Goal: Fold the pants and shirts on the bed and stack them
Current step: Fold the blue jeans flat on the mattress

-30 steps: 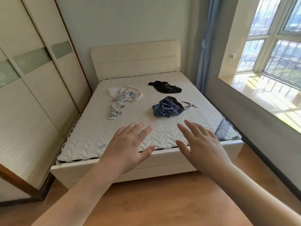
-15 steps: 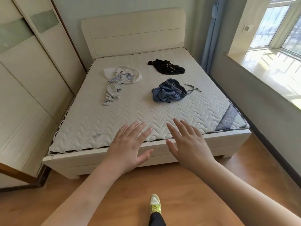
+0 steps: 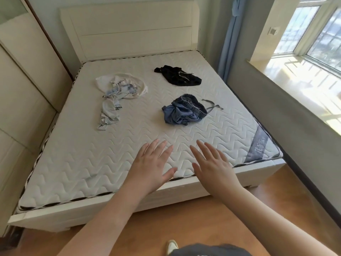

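Both hands out over the foot of the bed (image 3: 77, 174), nothing held: left hand (image 3: 150, 168) and right hand (image 3: 212, 168) flat, fingers straight and spread, grip wide on both.

Three crumpled heaps on the mattress, well apart from the hands. Blue denim pants (image 3: 184, 112) nearest, right of centre, elastic waistband up, drawstring (image 3: 212, 106) trailing to the right. Black garment (image 3: 178, 77) farther back with a pale cord across it. White and pale-blue clothing (image 3: 118, 95) to the left, one strip running toward the foot.

Likely all soft, light and limp; no shape kept when lifted, no risk of breakage. Denim probably the heaviest and stiffest. Best taken by the waistband, pinched at two points and shaken out flat; shirts by shoulders or hem.

Dark letters on the white fabric, too small to read. Characters on the grey mattress label (image 3: 258, 145) at the right corner, not legible.
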`<state>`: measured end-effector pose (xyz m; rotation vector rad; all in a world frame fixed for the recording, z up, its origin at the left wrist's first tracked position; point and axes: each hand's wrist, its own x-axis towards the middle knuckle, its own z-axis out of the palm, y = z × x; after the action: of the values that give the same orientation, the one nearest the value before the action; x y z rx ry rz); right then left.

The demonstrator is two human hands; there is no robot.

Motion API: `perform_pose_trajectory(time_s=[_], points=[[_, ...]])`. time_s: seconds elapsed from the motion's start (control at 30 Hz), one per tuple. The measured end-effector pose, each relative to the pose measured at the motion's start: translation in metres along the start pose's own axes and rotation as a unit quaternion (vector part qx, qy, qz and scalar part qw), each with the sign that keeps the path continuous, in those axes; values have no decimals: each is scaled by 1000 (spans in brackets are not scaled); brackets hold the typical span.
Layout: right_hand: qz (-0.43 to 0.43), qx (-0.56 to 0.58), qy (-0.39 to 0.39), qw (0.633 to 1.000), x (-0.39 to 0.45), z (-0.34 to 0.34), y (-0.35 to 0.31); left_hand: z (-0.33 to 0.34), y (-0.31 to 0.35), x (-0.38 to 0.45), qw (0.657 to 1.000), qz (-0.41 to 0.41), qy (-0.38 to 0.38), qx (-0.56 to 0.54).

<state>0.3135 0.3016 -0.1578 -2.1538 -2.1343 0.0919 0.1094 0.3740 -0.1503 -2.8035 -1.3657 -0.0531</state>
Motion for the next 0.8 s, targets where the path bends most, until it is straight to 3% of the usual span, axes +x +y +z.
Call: perform_pose_trajectory(time_s=[0.4, 0.8], points=[[62, 0, 24, 998, 137, -7, 67, 7, -29, 165, 999, 32, 24, -19], [60, 44, -21, 997, 298, 25, 225, 56, -20, 372, 997, 31, 35, -56]])
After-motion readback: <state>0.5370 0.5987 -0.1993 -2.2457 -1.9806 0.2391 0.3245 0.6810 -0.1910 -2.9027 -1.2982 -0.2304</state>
